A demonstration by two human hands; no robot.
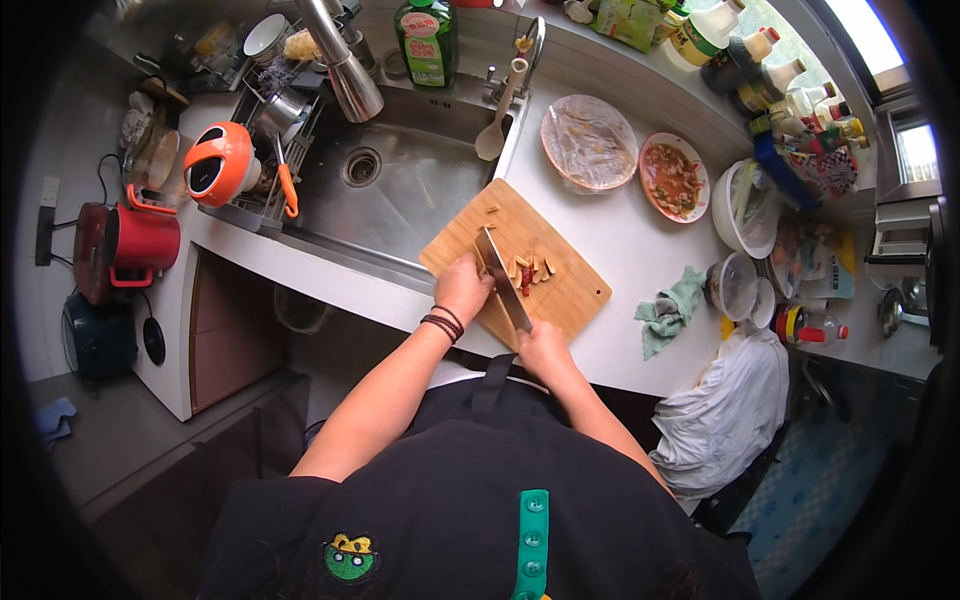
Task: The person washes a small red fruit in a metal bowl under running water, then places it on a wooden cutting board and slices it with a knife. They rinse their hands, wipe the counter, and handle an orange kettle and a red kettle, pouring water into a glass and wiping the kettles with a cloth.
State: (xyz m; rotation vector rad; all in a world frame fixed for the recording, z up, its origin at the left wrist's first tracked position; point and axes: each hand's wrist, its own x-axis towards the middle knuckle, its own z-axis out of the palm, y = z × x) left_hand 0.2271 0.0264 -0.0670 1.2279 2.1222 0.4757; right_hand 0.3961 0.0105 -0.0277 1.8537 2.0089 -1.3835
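On a wooden cutting board (559, 300), which lies partly over the sink's right front corner, my right hand (546, 349) grips the handle end of a kitchen knife (506, 281) with a broad steel blade. The blade points away from me across the board. My left hand (463, 289) is beside the blade on its left, fingers bent down at the board; whether they pinch a small piece is hidden. Several pale cut pieces (544, 268) and a dark red piece (526, 279) lie right of the blade. A few small bits (489, 226) sit near the board's far corner.
Behind the board is a steel sink (405, 187) with a wooden spoon (491, 141). To the right are a film-covered plate (589, 139), a plate of food in sauce (673, 180), a green cloth (670, 313) and lidded bowls (735, 285). A dish rack (300, 150) stands left.
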